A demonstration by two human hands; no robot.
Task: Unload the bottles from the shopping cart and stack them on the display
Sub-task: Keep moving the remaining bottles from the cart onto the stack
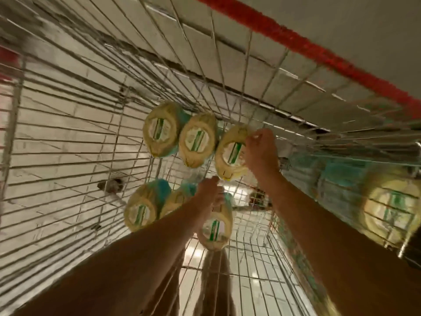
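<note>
I look straight down into a wire shopping cart with a red rim. Several yellow bottles with teal labels and white-green caps stand on its floor, seen from above. My right hand is closed on the top of the far right bottle. My left hand grips the neck of a nearer bottle, which appears slightly raised. Two bottles stand at the back, and two more stand left of my left forearm.
Outside the cart's right wall, more of the same bottles sit on a display, blurred through the wire. The left half of the cart floor holds nothing. Tiled floor shows beneath the mesh. The red cart rim crosses the top right.
</note>
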